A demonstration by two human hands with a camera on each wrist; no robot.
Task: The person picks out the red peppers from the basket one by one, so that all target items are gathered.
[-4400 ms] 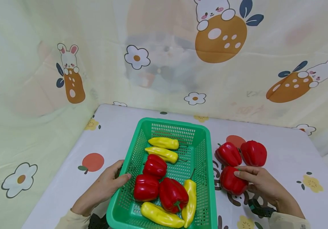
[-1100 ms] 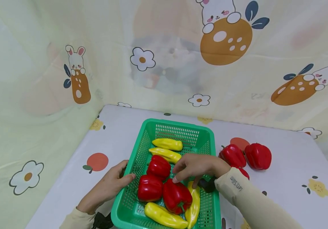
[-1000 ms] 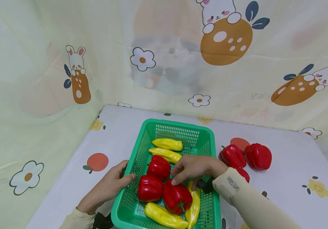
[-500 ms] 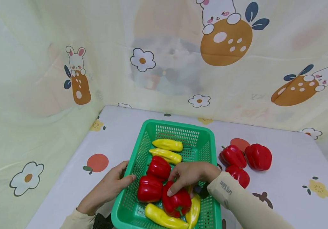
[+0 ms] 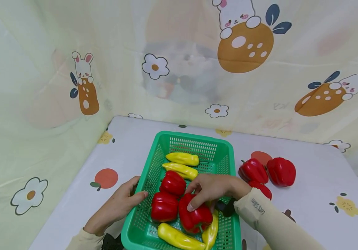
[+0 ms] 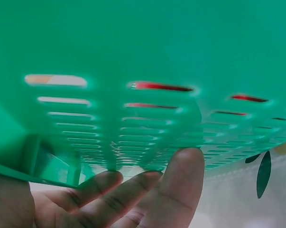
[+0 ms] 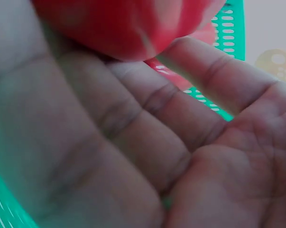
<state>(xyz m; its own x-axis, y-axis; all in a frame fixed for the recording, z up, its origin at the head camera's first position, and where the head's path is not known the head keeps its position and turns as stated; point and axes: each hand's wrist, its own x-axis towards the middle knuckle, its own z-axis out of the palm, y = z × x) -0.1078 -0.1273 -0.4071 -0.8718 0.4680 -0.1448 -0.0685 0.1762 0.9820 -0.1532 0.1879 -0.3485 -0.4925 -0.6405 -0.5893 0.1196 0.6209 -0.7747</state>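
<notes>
A green plastic basket holds red bell peppers and long yellow peppers. My left hand grips its left rim, thumb over the edge. The left wrist view shows the fingers against the slotted outer wall. Inside the basket, my right hand holds a red bell pepper, thumb on top. In the right wrist view its fingers lie under that bell pepper. Two more red bell peppers, one behind the other, sit to its left. A yellow pepper lies to its right, partly covered.
On the table, right of the basket, lie three red bell peppers, the nearest partly hidden by my right sleeve. Two yellow peppers lie at the basket's far end, another at the near end. A patterned curtain hangs behind.
My right hand has left a red bell pepper on the table at right, come into the basket and taken hold of one there. That pepper has shifted slightly. My left hand stays on the rim.
</notes>
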